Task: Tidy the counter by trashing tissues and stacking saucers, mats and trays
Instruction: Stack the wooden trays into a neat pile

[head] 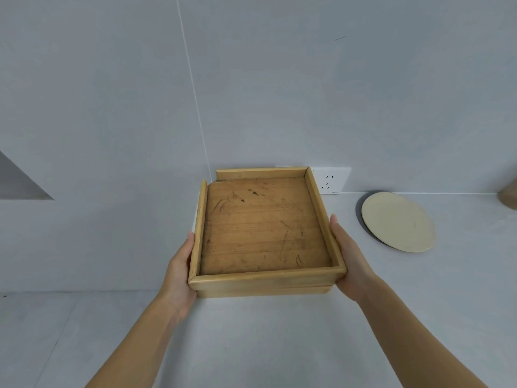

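Note:
A square wooden tray (pixel 264 226) with raised edges and a scratched, stained floor is in the middle of the view, above the white counter (pixel 251 345) near the corner. A second wooden edge shows under its front right, so it seems to sit on another tray. My left hand (pixel 180 271) grips the tray's left side and my right hand (pixel 348 259) grips its right side. A round cream saucer (pixel 398 222) lies flat on the counter to the right, apart from the tray.
A white wall socket (pixel 331 180) sits on the back wall just behind the tray's right corner. A brownish object (pixel 509 196) is cut off at the right edge. Grey walls meet in a corner behind the tray.

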Demonstrator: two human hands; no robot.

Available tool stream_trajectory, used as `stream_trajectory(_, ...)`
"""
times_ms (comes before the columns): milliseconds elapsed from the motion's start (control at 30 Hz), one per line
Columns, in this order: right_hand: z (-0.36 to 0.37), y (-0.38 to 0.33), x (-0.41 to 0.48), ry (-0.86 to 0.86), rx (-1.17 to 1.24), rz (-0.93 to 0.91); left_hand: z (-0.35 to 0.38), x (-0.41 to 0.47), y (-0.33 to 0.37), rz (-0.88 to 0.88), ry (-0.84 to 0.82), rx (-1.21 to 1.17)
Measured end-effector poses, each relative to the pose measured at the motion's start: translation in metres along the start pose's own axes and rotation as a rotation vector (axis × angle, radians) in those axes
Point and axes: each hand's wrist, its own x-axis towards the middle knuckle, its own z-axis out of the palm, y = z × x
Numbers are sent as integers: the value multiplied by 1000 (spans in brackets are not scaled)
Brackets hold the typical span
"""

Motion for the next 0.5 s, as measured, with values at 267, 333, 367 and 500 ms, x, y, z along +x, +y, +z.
stream_trajectory(267,1,9,-6,-24,36,-21,-7,5,-1,9,-46,95)
stream_trajectory(333,1,11,-6,-18,46,-21,-7,4,1,20,-59,106)
stream_trajectory(367,1,12,-7,-13,47,-21,-7,3,1,29,-61,111)
stream_trajectory(500,2,12,-7,15,61,-19,-6,1,2,46,-77,123)
